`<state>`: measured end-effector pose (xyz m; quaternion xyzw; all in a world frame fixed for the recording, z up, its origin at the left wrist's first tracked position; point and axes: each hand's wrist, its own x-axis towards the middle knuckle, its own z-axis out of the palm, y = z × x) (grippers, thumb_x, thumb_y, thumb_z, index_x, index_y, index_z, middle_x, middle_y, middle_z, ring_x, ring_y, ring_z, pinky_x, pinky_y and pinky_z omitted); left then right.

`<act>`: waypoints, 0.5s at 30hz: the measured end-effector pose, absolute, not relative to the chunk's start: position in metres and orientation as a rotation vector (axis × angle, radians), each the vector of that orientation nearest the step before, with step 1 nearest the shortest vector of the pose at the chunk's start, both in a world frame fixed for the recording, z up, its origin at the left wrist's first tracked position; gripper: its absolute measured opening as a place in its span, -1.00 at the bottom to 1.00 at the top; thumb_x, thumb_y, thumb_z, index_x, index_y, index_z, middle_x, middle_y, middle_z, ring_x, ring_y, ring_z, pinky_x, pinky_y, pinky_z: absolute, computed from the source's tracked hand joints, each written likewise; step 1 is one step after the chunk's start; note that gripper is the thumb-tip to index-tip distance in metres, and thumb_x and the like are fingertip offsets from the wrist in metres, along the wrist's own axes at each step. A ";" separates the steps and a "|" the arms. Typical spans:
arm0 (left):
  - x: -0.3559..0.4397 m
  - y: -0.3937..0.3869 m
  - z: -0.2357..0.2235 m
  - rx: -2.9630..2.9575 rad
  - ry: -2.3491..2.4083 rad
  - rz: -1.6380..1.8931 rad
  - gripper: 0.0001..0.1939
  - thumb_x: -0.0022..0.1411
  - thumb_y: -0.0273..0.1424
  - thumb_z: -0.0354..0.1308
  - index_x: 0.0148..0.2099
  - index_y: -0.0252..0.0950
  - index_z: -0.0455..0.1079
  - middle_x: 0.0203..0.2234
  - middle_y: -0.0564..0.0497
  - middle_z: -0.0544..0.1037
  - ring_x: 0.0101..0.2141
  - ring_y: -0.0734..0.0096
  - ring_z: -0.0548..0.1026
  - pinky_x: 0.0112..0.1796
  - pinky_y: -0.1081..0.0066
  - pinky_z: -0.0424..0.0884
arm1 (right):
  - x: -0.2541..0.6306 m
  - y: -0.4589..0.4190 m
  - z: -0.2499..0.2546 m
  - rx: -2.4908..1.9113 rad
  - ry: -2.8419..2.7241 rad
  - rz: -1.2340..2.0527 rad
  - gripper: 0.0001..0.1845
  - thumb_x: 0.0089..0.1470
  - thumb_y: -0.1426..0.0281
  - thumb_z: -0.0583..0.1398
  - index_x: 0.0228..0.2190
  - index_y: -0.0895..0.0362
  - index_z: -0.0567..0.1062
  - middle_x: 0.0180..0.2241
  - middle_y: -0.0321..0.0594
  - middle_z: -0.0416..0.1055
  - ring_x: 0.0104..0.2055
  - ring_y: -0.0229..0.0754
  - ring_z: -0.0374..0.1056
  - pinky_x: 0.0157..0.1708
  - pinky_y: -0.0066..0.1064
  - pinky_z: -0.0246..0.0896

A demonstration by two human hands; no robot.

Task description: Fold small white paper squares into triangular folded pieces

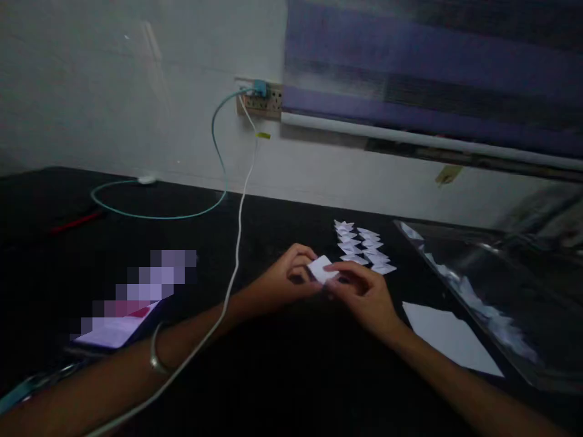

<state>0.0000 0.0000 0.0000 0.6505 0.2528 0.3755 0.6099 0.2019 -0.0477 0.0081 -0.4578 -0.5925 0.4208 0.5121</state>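
A small white piece of folded paper (321,268) is held up between my two hands over the dark table. My left hand (288,278) pinches its left side, thumb below and fingers curled behind. From the right, my right hand (364,292) grips the other side between thumb and index finger. Just beyond my right hand, several folded white paper pieces (350,246) lie in two rows. Flat white sheets of paper (449,337) rest near my right forearm. A bracelet (156,355) circles my left wrist.
A lit phone screen (109,328), partly pixelated, lies left. A white cable (237,243) runs from the wall socket (276,100) across my left forearm. A teal cable (159,216) loops behind. At right stands a clear plastic container (523,291) with white paper pieces along it.
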 end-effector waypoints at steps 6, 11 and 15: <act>0.000 0.000 0.005 1.556 0.623 0.873 -0.64 0.10 -0.36 0.41 -0.13 -0.29 0.35 -0.22 0.01 0.52 -0.20 0.42 0.53 -0.29 0.48 0.38 | 0.204 -0.046 0.003 -1.094 -1.452 1.009 -0.77 0.01 0.33 0.43 -0.25 0.10 0.63 -0.44 -0.29 0.56 -0.49 -0.32 0.46 -0.50 -0.54 0.32; -0.002 -0.002 0.008 1.553 0.670 0.861 -0.64 0.10 -0.32 0.41 -0.13 -0.31 0.38 -0.23 -0.02 0.56 -0.20 0.39 0.56 -0.30 0.46 0.39 | 0.205 -0.045 0.002 -1.079 -1.449 1.024 -0.78 0.02 0.31 0.43 -0.25 0.08 0.63 -0.40 -0.27 0.57 -0.45 -0.30 0.46 -0.44 -0.50 0.36; -0.002 -0.002 0.008 1.554 0.676 0.865 -0.64 0.07 -0.32 0.42 -0.14 -0.32 0.39 -0.26 -0.02 0.58 -0.22 0.39 0.57 -0.30 0.45 0.42 | 0.205 -0.045 0.002 -1.055 -1.442 1.051 -0.77 0.04 0.28 0.42 -0.25 0.09 0.63 -0.37 -0.25 0.58 -0.44 -0.29 0.47 -0.43 -0.48 0.39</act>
